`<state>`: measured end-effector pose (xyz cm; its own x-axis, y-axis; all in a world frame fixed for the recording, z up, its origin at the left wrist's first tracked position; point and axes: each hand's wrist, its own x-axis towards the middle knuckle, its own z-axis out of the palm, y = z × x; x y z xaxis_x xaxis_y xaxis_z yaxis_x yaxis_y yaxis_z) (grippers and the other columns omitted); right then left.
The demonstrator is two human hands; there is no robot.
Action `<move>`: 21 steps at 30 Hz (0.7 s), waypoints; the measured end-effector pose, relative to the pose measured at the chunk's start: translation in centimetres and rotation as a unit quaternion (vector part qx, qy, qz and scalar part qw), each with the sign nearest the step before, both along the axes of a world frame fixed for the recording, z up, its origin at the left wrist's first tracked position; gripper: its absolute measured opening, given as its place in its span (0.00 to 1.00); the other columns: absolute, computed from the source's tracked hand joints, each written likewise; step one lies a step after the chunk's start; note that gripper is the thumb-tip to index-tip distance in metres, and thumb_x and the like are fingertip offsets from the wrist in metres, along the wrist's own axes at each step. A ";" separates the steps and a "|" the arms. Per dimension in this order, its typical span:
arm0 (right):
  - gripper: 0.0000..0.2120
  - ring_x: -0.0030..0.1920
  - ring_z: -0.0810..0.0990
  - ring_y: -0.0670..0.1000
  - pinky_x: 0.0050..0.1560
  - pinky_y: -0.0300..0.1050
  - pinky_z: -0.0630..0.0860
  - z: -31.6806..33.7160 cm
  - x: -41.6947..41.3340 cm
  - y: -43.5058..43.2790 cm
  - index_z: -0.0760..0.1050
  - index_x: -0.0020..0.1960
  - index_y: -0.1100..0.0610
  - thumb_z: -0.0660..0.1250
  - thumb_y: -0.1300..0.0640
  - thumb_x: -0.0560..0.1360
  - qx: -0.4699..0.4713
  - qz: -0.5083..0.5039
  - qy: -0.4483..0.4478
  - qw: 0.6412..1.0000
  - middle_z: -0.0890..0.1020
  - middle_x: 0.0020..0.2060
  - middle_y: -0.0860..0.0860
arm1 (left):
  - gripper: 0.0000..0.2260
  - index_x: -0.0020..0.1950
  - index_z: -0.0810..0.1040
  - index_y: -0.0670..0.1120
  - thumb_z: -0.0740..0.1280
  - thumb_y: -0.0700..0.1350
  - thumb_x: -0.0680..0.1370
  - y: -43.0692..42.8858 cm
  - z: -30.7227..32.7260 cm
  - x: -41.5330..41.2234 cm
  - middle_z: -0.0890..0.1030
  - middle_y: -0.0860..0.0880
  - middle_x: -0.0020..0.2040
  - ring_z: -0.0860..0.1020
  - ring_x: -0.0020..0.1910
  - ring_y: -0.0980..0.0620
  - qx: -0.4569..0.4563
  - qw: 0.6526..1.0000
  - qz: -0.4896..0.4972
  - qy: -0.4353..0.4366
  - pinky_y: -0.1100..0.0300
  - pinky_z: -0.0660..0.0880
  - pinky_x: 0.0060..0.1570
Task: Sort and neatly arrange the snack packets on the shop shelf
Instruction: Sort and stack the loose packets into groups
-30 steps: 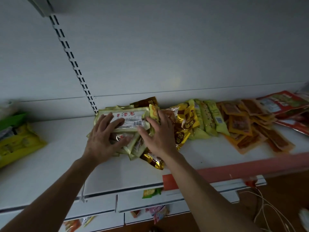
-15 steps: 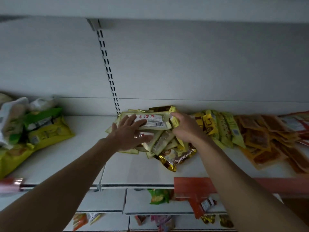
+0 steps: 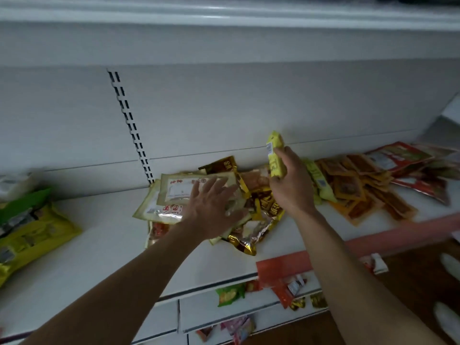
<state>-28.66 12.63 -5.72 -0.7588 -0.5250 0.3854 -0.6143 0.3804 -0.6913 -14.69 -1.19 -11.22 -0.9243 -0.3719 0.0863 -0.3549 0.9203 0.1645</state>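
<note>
A messy heap of snack packets lies mid-shelf: pale cream packets (image 3: 174,192) on the left and gold-brown foil packets (image 3: 263,210) on the right. My left hand (image 3: 214,207) lies flat with spread fingers on the cream packets. My right hand (image 3: 291,183) is raised above the heap, gripping a yellow packet (image 3: 275,155) held upright. A few yellow-green packets (image 3: 318,180) lie just right of my right hand, then a spread of orange-brown packets (image 3: 361,188) and red packets (image 3: 398,158) at the far right.
The white shelf (image 3: 104,247) has a red price strip (image 3: 373,245) along its front right edge. Yellow and green bags (image 3: 29,232) sit at the far left. The slotted upright (image 3: 129,125) runs up the back panel. Lower shelves hold loose packets (image 3: 229,295). Another shelf overhangs above.
My right hand has lifted a yellow packet out of the heap and holds it up. My left hand has slid slightly rightward on the cream packets. The camera view has shifted.
</note>
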 end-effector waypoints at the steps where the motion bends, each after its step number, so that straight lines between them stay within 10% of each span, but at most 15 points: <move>1: 0.29 0.66 0.71 0.54 0.61 0.44 0.70 0.1 -0.8 0.9 0.71 0.70 0.54 0.65 0.70 0.71 -0.010 -0.026 0.023 0.999 0.72 0.70 0.51 | 0.37 0.77 0.58 0.58 0.42 0.73 0.71 0.0 -0.8 -0.1 0.57 0.52 0.79 0.50 0.78 0.47 -0.019 1.000 -0.003 -0.022 0.40 0.45 0.75; 8: 0.23 0.67 0.69 0.61 0.67 0.50 0.65 -1.1 -5.9 4.8 0.76 0.66 0.58 0.66 0.66 0.71 0.137 -0.121 0.042 0.982 0.73 0.68 0.57 | 0.36 0.77 0.59 0.56 0.38 0.71 0.75 0.5 -3.1 -0.2 0.59 0.49 0.79 0.50 0.79 0.46 -0.080 0.997 0.006 0.004 0.40 0.41 0.75; 15: 0.20 0.66 0.70 0.58 0.58 0.53 0.74 -5.6 -1.6 8.5 0.74 0.65 0.55 0.70 0.53 0.75 0.001 -0.232 -0.076 0.970 0.66 0.70 0.54 | 0.34 0.75 0.64 0.54 0.42 0.70 0.77 0.4 -3.3 -0.3 0.63 0.48 0.77 0.54 0.78 0.45 -0.092 0.995 0.016 0.019 0.40 0.43 0.75; 21: 0.25 0.69 0.67 0.61 0.60 0.62 0.73 -6.9 -1.5 8.1 0.68 0.66 0.52 0.69 0.41 0.74 0.074 -0.242 -0.106 0.961 0.60 0.73 0.54 | 0.36 0.77 0.59 0.56 0.38 0.72 0.75 0.8 -3.1 -0.7 0.59 0.49 0.78 0.51 0.79 0.46 -0.087 0.996 0.013 -0.008 0.42 0.38 0.74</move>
